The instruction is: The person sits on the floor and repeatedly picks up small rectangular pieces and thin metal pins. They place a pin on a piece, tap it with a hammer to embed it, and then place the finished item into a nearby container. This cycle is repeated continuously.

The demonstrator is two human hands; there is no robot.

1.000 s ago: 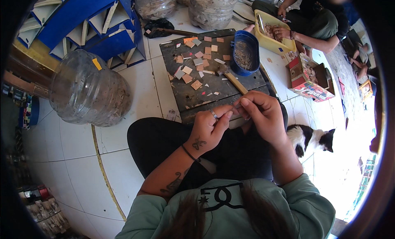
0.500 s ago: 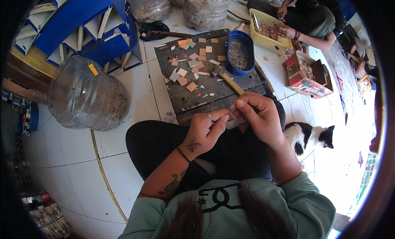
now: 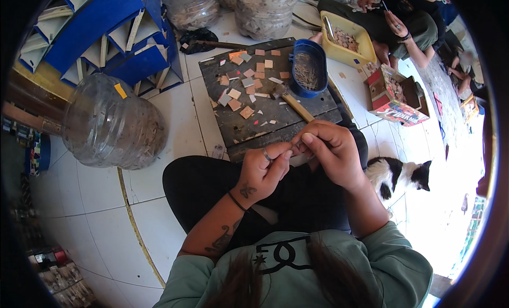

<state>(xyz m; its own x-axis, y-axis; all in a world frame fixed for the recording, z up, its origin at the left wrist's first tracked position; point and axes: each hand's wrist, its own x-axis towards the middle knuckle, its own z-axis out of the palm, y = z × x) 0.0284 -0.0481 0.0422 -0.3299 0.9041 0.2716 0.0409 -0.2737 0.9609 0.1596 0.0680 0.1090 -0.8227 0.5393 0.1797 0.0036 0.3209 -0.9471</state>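
Observation:
My left hand [image 3: 265,167] and my right hand [image 3: 331,149] meet above my lap, thumbs and fingers pinched together. Whatever lies between the fingertips is small and mostly covered, so I cannot name it. Just beyond them is a dark work board [image 3: 297,127] on the floor. A hammer [image 3: 297,106] rests on it, its wooden handle pointing toward my right hand. Small square tiles [image 3: 247,112] in tan, pink and grey lie scattered over the board's left half. A blue oval tub [image 3: 309,69] with thin nails or sticks stands at the board's far right.
A large clear plastic jar [image 3: 114,122] stands on the left, near blue shelving [image 3: 101,27]. Beyond the board are more jars [image 3: 265,13]. To the right are a yellow basin [image 3: 366,32], a cardboard box [image 3: 395,109] and a black-and-white cat [image 3: 400,175]. A co-worker [image 3: 408,32] sits behind the basin.
My hands stay together, with only a slight shift of the fingers. The co-worker's hands have lifted away from the yellow basin, one now raised and holding something thin.

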